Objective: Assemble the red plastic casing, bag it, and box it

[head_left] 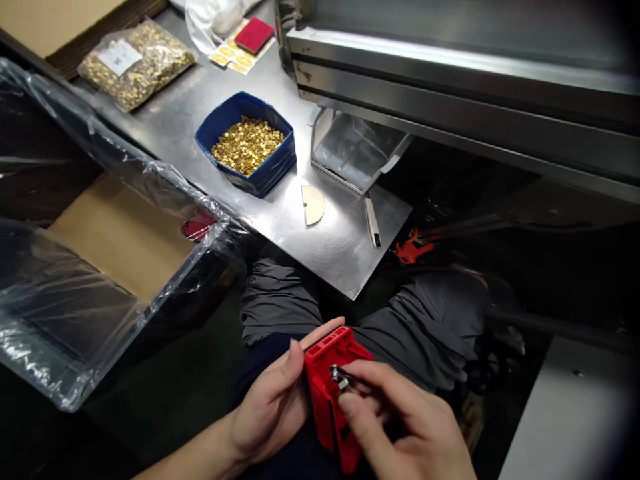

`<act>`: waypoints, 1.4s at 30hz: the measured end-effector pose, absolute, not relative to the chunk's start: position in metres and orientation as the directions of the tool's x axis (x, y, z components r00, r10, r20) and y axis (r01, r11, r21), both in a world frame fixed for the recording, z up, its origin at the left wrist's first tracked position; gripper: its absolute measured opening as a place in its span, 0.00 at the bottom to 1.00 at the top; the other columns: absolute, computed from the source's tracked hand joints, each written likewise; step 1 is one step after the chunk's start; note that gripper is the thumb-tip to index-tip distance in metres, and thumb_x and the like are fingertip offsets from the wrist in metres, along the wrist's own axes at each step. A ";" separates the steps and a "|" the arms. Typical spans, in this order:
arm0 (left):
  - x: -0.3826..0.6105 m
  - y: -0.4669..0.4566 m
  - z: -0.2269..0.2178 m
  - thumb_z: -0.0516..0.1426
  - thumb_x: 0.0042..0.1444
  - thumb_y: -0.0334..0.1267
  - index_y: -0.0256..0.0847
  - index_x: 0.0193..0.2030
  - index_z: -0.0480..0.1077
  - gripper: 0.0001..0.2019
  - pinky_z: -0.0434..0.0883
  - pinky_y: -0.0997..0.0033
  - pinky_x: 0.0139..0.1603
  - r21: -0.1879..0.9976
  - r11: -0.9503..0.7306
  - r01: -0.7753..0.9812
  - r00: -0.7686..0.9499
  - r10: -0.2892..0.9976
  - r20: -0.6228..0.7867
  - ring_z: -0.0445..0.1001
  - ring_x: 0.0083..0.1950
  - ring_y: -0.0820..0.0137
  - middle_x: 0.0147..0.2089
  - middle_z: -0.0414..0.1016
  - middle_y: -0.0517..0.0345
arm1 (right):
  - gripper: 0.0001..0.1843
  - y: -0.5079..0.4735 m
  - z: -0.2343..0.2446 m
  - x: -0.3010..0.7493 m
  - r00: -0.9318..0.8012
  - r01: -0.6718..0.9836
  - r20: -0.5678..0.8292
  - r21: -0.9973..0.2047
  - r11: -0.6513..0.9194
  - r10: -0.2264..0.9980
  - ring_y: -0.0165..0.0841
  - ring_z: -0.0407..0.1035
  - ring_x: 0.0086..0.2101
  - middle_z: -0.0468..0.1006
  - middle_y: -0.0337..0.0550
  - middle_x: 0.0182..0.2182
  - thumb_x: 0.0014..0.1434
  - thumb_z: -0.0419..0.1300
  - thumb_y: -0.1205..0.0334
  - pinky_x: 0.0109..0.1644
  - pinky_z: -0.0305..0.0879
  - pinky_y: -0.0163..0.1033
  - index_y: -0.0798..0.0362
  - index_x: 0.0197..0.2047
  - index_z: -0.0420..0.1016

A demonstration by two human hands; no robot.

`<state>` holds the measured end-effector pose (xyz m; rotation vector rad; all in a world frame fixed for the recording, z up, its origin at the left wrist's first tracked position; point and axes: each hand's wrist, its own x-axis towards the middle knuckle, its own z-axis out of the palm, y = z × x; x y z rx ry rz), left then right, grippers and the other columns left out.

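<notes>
A red plastic housing (320, 393) with a hollow, ribbed inside is tilted up over my lap. My left hand (273, 400) supports it from the left, thumb along its edge and fingers behind it. Over its open side, my right hand (400, 413) pinches a small shiny metal part (343, 383) between thumb and forefinger. A dark, thin piece shows beside that part, partly hidden by the fingers. Whether the metal part touches the housing I cannot tell.
On the metal table (345, 260) stand a blue bin (280, 177) of small brass-coloured pieces and a clear bin (350, 150). A half-round disc (313, 205) and a white-handled tool (373, 223) lie nearby. A bag of pieces (155, 63) sits behind; a plastic-lined crate (110, 300) stands left.
</notes>
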<state>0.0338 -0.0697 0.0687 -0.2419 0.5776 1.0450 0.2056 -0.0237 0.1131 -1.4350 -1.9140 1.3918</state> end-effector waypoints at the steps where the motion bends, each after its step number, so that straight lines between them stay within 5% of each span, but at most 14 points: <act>1: 0.033 -0.072 0.068 0.51 0.68 0.51 0.43 0.68 0.66 0.26 0.52 0.51 0.74 0.100 0.482 -0.870 0.358 0.759 -0.544 0.66 0.68 0.53 0.63 0.74 0.45 | 0.09 -0.026 0.112 0.202 -0.411 0.490 -0.275 -0.871 -0.043 0.869 0.25 0.74 0.20 0.81 0.33 0.26 0.62 0.64 0.62 0.24 0.72 0.23 0.47 0.47 0.79; 13: 0.029 -0.075 0.068 0.54 0.66 0.50 0.38 0.71 0.61 0.30 0.50 0.49 0.75 0.171 0.537 -0.826 0.385 0.760 -0.525 0.61 0.72 0.48 0.67 0.70 0.41 | 0.13 -0.031 0.101 0.203 -0.424 0.434 -0.556 -0.818 -0.378 0.715 0.30 0.71 0.20 0.79 0.36 0.23 0.65 0.60 0.52 0.23 0.69 0.31 0.47 0.47 0.82; 26: 0.033 -0.080 0.063 0.54 0.67 0.48 0.35 0.71 0.60 0.30 0.56 0.52 0.73 0.221 0.482 -0.848 0.321 0.797 -0.511 0.63 0.70 0.48 0.67 0.70 0.39 | 0.10 -0.024 0.104 0.202 -0.402 0.487 -0.610 -0.774 -0.405 0.683 0.33 0.77 0.30 0.82 0.37 0.30 0.64 0.61 0.55 0.38 0.73 0.34 0.44 0.42 0.84; 34: 0.031 -0.080 0.061 0.56 0.66 0.48 0.37 0.70 0.62 0.30 0.57 0.54 0.73 0.219 0.473 -0.853 0.302 0.790 -0.534 0.63 0.71 0.50 0.68 0.69 0.40 | 0.12 -0.021 0.104 0.200 -0.457 0.439 -0.570 -0.812 -0.385 0.683 0.32 0.75 0.32 0.82 0.36 0.32 0.68 0.59 0.57 0.38 0.69 0.33 0.46 0.38 0.83; 42: 0.032 -0.077 0.053 0.54 0.67 0.47 0.34 0.68 0.65 0.27 0.56 0.55 0.74 0.126 0.431 -0.893 0.291 0.769 -0.570 0.63 0.71 0.53 0.70 0.66 0.38 | 0.14 0.003 0.106 0.224 -0.137 0.407 -0.495 -0.818 -0.406 0.858 0.31 0.77 0.30 0.83 0.38 0.32 0.65 0.62 0.50 0.37 0.72 0.31 0.48 0.47 0.80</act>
